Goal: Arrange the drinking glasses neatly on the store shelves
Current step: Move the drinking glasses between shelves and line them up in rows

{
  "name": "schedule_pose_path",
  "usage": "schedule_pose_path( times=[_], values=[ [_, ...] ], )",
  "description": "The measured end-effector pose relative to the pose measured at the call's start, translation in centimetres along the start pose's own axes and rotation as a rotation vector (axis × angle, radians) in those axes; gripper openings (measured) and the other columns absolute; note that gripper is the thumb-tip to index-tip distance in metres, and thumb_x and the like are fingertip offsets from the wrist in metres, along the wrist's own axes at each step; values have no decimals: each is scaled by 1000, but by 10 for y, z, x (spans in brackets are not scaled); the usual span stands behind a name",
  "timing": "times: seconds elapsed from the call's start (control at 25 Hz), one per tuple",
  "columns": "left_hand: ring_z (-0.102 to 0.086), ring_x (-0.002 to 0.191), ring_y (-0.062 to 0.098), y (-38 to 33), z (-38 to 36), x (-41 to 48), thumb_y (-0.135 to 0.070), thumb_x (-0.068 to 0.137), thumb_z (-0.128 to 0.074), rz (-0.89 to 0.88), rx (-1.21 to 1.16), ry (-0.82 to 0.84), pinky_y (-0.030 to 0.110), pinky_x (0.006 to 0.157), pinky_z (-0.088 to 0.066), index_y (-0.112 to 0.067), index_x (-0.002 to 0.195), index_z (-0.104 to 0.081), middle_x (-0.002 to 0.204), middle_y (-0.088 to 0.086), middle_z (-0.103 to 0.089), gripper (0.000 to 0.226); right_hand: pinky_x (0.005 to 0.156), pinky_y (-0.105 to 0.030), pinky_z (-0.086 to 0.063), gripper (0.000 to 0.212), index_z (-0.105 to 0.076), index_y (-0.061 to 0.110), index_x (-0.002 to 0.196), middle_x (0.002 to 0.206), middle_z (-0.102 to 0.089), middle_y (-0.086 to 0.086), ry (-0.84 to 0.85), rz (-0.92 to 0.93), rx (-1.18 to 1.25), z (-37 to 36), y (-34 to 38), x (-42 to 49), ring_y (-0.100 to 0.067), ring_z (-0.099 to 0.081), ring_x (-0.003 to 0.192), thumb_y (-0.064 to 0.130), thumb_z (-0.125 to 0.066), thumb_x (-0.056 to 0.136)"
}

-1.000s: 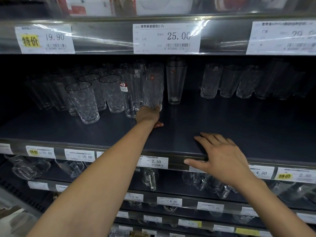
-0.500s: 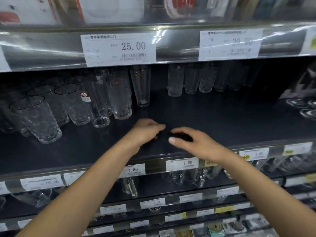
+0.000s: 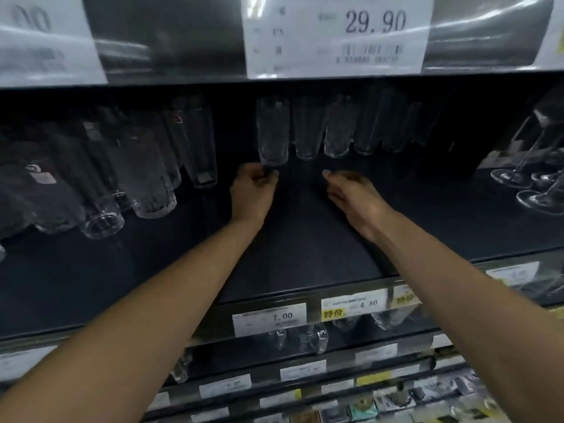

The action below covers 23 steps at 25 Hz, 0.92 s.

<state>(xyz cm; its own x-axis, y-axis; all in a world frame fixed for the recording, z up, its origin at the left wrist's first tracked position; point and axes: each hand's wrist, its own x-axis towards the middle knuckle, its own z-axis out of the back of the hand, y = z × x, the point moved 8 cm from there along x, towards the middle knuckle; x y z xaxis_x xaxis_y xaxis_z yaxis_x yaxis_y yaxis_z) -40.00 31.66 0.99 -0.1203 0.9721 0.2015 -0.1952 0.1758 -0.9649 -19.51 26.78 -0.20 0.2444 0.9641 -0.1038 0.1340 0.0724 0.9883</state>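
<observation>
Head view, both bare arms reaching onto a dark shelf [image 3: 305,254]. The left hand [image 3: 251,193] has its grip curled at the base of a tall textured glass [image 3: 272,132], fingertips touching its foot; whether the grip is fully clamped on it cannot be told through the blur. This glass stands upright at the left end of a row of similar glasses [image 3: 351,129] along the back of the shelf. The right hand [image 3: 354,199] hovers just beside, grip apart and holding nothing, fingers pointing toward the row. To the left — well apart from the row — stands a crowded group of tumblers [image 3: 122,178]. Stemmed glasses [image 3: 531,178] occupy the far right. Price tags — 29.90 [image 3: 335,35] above, 7.00 [image 3: 270,319] below — line the shelf edges.
</observation>
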Motion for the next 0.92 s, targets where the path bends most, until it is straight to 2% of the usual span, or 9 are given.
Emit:
schedule_pose_path(
  times=[0.08, 0.2, 0.32, 0.36, 0.48, 0.56, 0.64, 0.8, 0.92],
  values=[
    [-53, 80, -6, -6, -9, 15, -21, 93, -69, -67, 15, -49, -5, 66, -39, -13, 117, -56, 96, -11, -56, 29, 94, -24, -50, 46, -53, 13, 125, 113, -63, 1, -19, 38, -19, -1, 5, 24, -12, -60, 107, 32, -73, 88],
    [-53, 87, -4, -7, -23, 43, -20, 90, -71, -139, 16, -102, -4, 72, -40, -16, 118, -51, 103, -11, -55, 35, 77, -19, -50, 32, -59, 16, 117, 106, -67, 4, -43, 110, -31, -2, 11, 65, -10, -64, 98, 28, -71, 89],
    [-50, 96, -4, -5, -34, 65, -25, 89, -73, -133, 1, -114, -8, 73, -36, -18, 128, -43, 116, -9, -50, 50, 90, -28, -55, 32, -64, 17, 118, 110, -70, 1, -70, 209, -102, -4, 15, 98, -15, -66, 103, 29, -69, 88],
    [-50, 102, -1, -4, -38, 72, -26, 89, -74, -127, 0, -109, -9, 73, -35, -14, 135, -41, 120, -9, -49, 58, 92, -26, -53, 37, -62, 16, 123, 115, -69, 2, -77, 235, -132, -6, 16, 106, -15, -65, 105, 30, -68, 89],
    [-49, 115, 5, 2, -44, 89, -29, 87, -77, -94, -17, -89, -5, 82, -36, -9, 149, -28, 135, -1, -49, 81, 75, -9, -45, 40, -58, 13, 128, 115, -63, 6, -130, 284, -280, -11, 22, 120, -12, -61, 103, 33, -64, 94],
    [-50, 121, 8, 6, -48, 98, -32, 85, -78, -83, -13, -70, 10, 94, -38, -11, 153, -21, 144, 2, -46, 91, 75, -14, -47, 36, -61, 13, 122, 110, -66, 3, -173, 308, -354, -14, 24, 128, -13, -62, 99, 36, -64, 94],
    [-52, 123, 10, 8, -52, 105, -34, 84, -78, -83, 10, -50, 16, 96, -40, -13, 153, -19, 144, 2, -48, 93, 78, -20, -50, 38, -63, 12, 118, 107, -68, -1, -220, 316, -400, -17, 26, 136, -16, -64, 98, 39, -66, 91],
    [-53, 120, 8, 12, -53, 113, -34, 85, -77, -76, 29, -28, 15, 95, -41, -12, 154, -19, 144, 3, -52, 93, 90, -29, -53, 65, -54, 13, 132, 123, -66, -4, -303, 313, -485, -23, 27, 149, -23, -63, 110, 52, -70, 83],
    [-55, 126, 15, 14, -52, 115, -37, 84, -78, -64, 65, -34, 16, 95, -42, -10, 154, -20, 144, 6, -53, 95, 87, -28, -47, 73, -50, 17, 136, 128, -64, -3, -348, 299, -560, -25, 28, 150, -24, -61, 114, 59, -70, 80]
  ],
)
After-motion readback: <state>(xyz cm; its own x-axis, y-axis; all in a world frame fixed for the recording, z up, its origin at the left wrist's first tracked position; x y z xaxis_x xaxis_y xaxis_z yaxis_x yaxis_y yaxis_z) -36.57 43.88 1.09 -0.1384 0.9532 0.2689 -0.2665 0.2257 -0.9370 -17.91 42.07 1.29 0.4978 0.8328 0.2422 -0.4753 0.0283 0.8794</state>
